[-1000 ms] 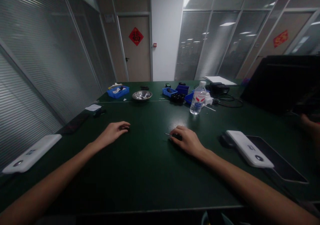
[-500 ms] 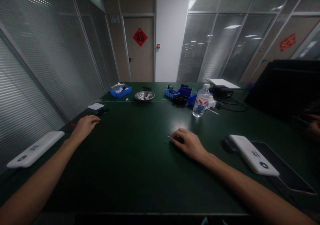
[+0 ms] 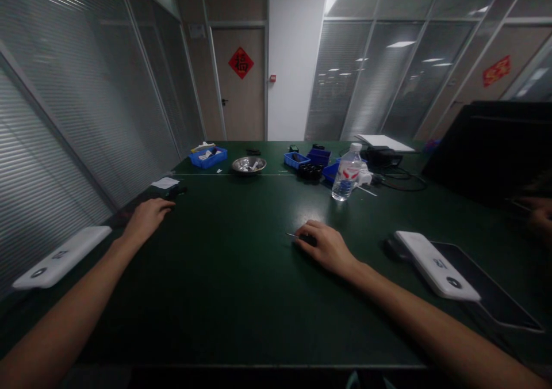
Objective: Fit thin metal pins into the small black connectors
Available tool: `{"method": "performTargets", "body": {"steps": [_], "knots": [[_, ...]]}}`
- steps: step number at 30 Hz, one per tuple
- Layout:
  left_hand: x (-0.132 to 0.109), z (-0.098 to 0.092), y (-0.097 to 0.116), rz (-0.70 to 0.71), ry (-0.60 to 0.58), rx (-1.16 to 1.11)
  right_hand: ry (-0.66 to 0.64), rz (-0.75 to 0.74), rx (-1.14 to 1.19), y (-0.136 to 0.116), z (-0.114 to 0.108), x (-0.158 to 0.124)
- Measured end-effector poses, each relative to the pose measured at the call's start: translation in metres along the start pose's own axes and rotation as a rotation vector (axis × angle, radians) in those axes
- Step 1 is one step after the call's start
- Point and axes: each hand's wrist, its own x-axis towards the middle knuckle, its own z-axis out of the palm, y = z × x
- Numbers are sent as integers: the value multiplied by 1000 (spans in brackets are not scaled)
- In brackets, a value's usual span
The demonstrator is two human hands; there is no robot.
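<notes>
My right hand (image 3: 324, 244) rests on the dark green table (image 3: 224, 285), its fingers curled round a small screwdriver (image 3: 291, 235). The thin metal shaft points left past the fingertips, while most of the dark handle is hidden under the palm. Over at the left side of the table lies my left hand (image 3: 149, 217), fingers stretched forward and nothing seen in them. Just beyond its fingertips is a small black object (image 3: 176, 192) whose kind I cannot make out, with a white sheet of paper (image 3: 165, 183) behind it.
White power banks lie at left (image 3: 62, 256) and right (image 3: 437, 265), the right one by a dark tablet (image 3: 487, 285). A water bottle (image 3: 347, 173), metal bowl (image 3: 249, 166) and blue tray (image 3: 208, 157) stand further back. A black monitor (image 3: 495, 147) and another person's hand (image 3: 541, 212) are at right.
Both hands stay in place, the right still holding the screwdriver. The whole view has shifted very slightly; the other person's hand at the far right has moved a little.
</notes>
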Motion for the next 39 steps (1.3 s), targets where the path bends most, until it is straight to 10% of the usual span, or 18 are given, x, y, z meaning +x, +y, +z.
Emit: {"method": "performTargets", "body": {"steps": [39], "knots": [[-7,-16,39,-48,-41,172,-7,-12,-7,-3,-1,1]]}}
